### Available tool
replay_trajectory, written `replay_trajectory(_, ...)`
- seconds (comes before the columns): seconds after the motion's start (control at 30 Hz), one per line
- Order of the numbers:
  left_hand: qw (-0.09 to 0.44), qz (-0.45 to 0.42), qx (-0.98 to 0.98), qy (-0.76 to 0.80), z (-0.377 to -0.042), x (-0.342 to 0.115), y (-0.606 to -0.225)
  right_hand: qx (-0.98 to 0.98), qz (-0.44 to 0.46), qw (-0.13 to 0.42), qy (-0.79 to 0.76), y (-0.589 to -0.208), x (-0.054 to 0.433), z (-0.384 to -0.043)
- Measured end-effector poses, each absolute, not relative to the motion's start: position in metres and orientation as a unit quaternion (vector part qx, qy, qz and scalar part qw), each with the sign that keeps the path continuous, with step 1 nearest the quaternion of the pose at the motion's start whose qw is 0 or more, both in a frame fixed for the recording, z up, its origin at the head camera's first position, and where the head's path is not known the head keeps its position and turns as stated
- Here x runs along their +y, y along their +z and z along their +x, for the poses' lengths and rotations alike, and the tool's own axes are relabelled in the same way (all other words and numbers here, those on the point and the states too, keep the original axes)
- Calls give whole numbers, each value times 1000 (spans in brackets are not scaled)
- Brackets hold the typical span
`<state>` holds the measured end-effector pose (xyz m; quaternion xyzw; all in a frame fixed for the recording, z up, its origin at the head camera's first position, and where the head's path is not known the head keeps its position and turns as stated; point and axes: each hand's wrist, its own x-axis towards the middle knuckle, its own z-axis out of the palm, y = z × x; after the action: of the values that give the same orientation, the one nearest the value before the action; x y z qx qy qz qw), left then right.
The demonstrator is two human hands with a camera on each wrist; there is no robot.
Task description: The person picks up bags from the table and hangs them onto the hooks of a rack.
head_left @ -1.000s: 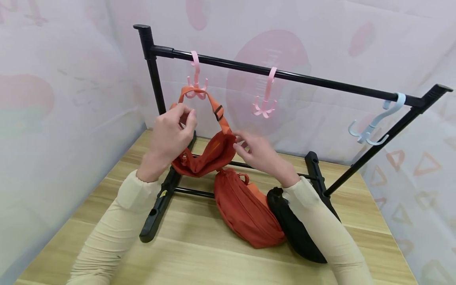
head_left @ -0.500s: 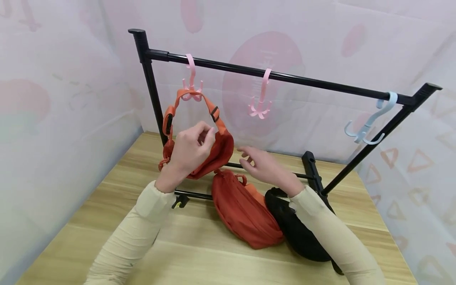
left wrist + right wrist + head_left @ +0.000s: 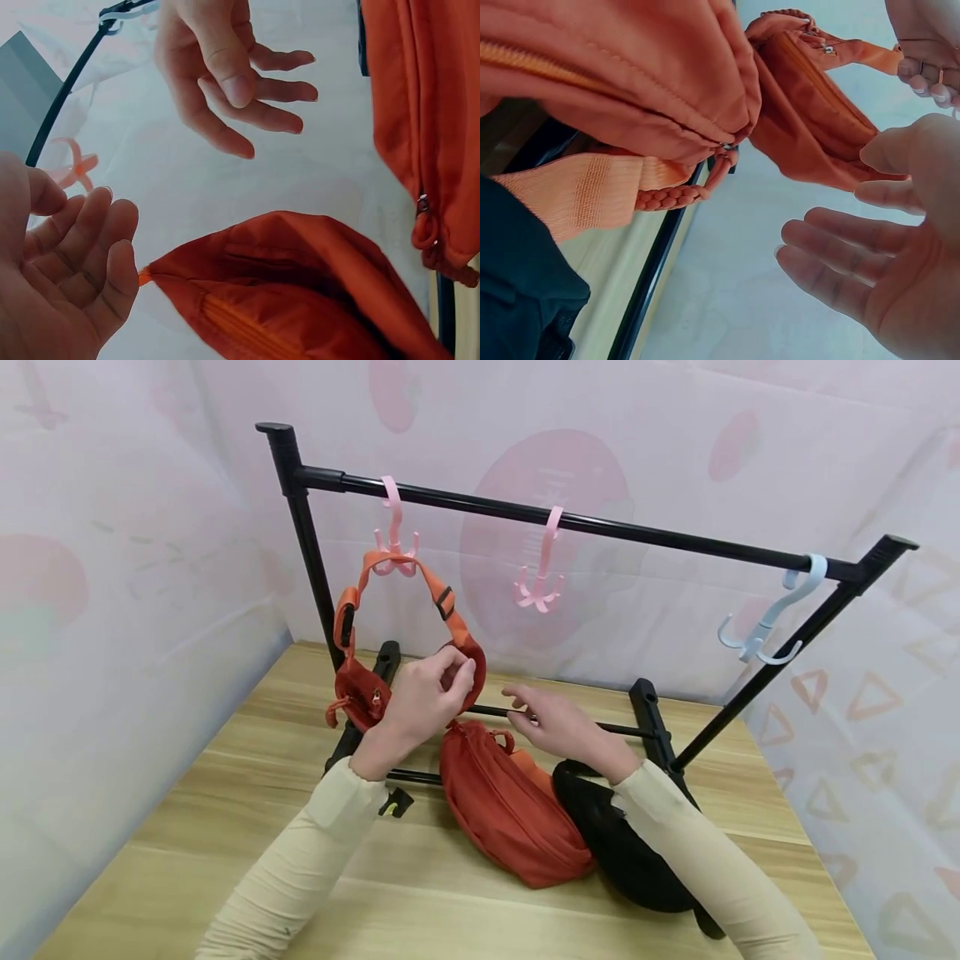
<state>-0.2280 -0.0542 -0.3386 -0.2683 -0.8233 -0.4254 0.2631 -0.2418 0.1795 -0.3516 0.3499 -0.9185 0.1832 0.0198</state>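
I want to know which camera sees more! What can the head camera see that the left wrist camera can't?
Only the head view shows the whole black rack, the blue hook, the black bag and the wooden table.

Only the left wrist view shows the left hand from its palm side, fingers loosely curled and holding nothing, and the hanging bag's zipper pull up close.

Both show the right hand with relaxed fingers, the hanging orange bag, and the orange bag lying on the table.

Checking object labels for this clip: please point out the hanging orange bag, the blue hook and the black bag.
hanging orange bag [image 3: 358, 692]: head view, on its pouch left of the hand.
blue hook [image 3: 757, 639]: head view, on its lower prongs.
black bag [image 3: 626, 852]: head view, on its body.
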Motion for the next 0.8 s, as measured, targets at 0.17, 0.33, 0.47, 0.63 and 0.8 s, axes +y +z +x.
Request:
replay_trajectory(0.17,231,-269,-833,-424,-232,-47,-347,-916,360,18,175,-357,182,-243)
replay_trajectory(0.33,191,-279,-838,-427,-236,-37,-352,-918,355,5,176,-361,185,-246)
replay_trajectory(0.47,152,-286,-845,-424,-241,-29,-357,-920,351,0,174,-367,189,-249)
replay_trajectory(0.63,114,-282,-855,-421,-247,-20,-364,-924,337,-22,178,-374,193,-252)
replay_trajectory(0.8,71,-279,-865,-411,-251,-13,-372,-926,333,-45,174,-379,198,-253)
